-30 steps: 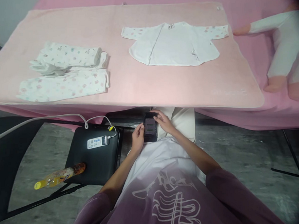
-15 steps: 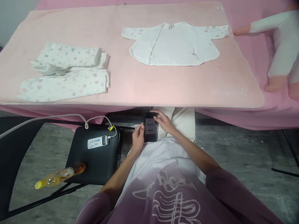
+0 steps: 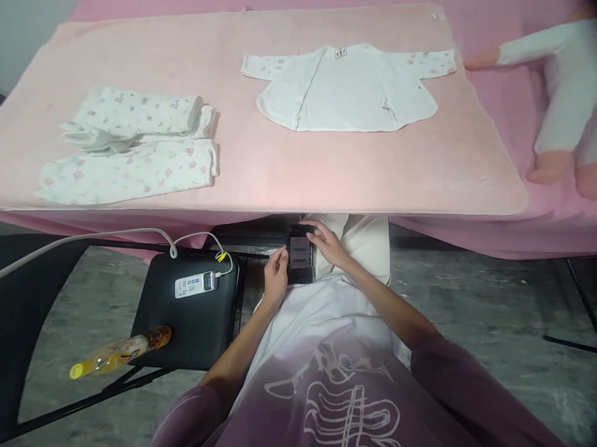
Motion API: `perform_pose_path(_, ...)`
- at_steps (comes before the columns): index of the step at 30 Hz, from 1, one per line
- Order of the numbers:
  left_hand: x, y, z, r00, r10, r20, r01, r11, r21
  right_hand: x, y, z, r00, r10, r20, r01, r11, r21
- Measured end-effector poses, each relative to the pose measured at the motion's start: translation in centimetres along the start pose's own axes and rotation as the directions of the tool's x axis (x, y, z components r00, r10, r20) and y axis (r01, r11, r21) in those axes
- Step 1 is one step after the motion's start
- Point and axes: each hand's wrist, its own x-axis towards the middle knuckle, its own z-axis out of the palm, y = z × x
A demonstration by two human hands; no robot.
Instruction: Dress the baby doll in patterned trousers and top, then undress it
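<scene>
Below the table edge, a dark smartphone (image 3: 300,253) with a lit screen lies at my lap between both hands. My left hand (image 3: 276,275) is closed at its left edge, fingertips pinched against its side. My right hand (image 3: 328,242) grips it from the right, the thumb over the upper screen and a finger along the top. On the table above lies a white baby shirt (image 3: 346,94), spread flat with its patterned sleeves stretched out. To its left are a folded patterned baby garment (image 3: 125,171) and a stack of folded baby clothes (image 3: 137,115).
A pink mat (image 3: 245,166) covers much of the table, and a baby doll (image 3: 566,83) in white lies at the right. On a black stool (image 3: 204,328) at left rest a cabled white power bank (image 3: 194,285) and a yellow-capped bottle (image 3: 115,355).
</scene>
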Motion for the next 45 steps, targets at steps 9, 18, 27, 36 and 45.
perform_pose_path(9, -0.14, 0.27, 0.1, 1.0, -0.004, 0.001, 0.004, 1.0, -0.003, 0.07, 0.01, 0.0, 1.0, -0.008, 0.002, 0.008, 1.0, 0.007)
perform_pose_path(18, -0.13, 0.21, 0.06, 1.0, 0.009, -0.005, -0.009, 1.0, 0.004, -0.02, -0.02, 0.01, 1.0, 0.002, -0.003, -0.002, 1.0, -0.009)
perform_pose_path(27, -0.11, 0.27, 0.13, 1.0, 0.008, -0.007, -0.008, 1.0, 0.002, -0.01, -0.2, 0.03, 1.0, -0.003, -0.005, 0.002, 1.0, -0.018)
perform_pose_path(36, -0.15, 0.23, 0.16, 1.0, -0.005, -0.015, 0.005, 1.0, -0.003, -0.03, -0.1, -0.02, 1.0, -0.013, -0.008, 0.013, 0.999, -0.03)
perform_pose_path(45, -0.06, -0.02, 0.17, 1.0, 0.011, -0.021, -0.011, 1.0, -0.004, 0.03, 0.07, -0.01, 1.0, -0.022, -0.001, 0.022, 1.0, -0.014)
